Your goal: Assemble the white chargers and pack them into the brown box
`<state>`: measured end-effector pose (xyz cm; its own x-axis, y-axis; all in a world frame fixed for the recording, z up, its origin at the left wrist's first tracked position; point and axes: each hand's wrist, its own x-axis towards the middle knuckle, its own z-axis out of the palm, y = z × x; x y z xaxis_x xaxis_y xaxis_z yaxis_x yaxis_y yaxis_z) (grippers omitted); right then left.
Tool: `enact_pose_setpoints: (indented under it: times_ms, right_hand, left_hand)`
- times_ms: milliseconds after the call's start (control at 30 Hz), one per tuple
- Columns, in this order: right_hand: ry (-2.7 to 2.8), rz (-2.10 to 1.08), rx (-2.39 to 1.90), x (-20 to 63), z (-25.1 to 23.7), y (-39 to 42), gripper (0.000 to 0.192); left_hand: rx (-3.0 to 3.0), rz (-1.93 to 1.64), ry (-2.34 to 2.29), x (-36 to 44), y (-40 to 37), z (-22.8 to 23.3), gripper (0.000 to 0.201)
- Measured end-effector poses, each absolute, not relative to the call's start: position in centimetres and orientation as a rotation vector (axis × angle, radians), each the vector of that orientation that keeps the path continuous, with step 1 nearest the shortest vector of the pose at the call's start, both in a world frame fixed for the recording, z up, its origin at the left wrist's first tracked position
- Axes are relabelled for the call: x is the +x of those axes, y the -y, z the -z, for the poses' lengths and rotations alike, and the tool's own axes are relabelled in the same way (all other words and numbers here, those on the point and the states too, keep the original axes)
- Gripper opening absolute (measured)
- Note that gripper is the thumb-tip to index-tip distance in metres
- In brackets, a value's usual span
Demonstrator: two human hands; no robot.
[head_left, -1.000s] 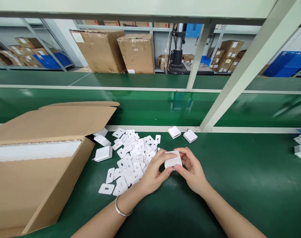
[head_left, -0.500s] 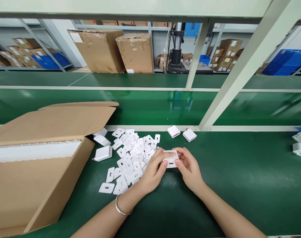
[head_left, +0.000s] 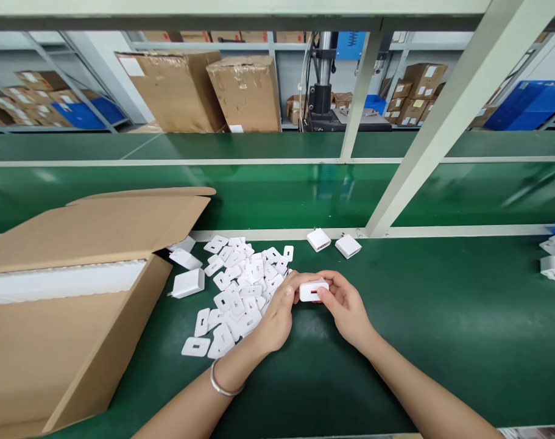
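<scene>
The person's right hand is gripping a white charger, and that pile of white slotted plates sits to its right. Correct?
Not quite: the head view shows the pile of white slotted plates to its left, beside the left hand. The right hand does grip a white charger.

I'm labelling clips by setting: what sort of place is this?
Probably a factory workshop: many loose, flat, white plastic-looking plates lie heaped on a long, glossy green workbench, beside an open brown cardboard box. Behind, pale metal shelving holds stacked brown cardboard cartons.
</scene>
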<state>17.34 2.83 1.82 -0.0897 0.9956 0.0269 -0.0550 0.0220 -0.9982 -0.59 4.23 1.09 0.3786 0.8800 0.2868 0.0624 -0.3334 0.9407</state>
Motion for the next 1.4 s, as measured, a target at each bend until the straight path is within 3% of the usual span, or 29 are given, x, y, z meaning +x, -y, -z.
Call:
enact_pose_setpoints:
  times_ms: [233, 600, 767, 1400]
  right_hand:
    - [1.260, -1.278, -1.077, 17.4, -1.5, -2.8, 0.047]
    - [1.393, -1.134, -0.979, 17.4, -3.0, -1.9, 0.036]
    - [1.416, -1.052, -1.013, 17.5, -2.4, -2.0, 0.033]
    - [1.418, -1.105, -0.982, 17.3, -2.3, -1.9, 0.039]
  left_hand:
    - [1.769, -1.058, -0.819, -0.6, -4.4, -0.8, 0.039]
    - [1.931, -1.267, -0.690, -0.7, -4.0, -1.2, 0.034]
    - [1.879, -1.153, -0.725, -0.8, -4.0, -1.3, 0.038]
    - [1.909, -1.203, -0.705, -1.0, -4.6, -0.8, 0.040]
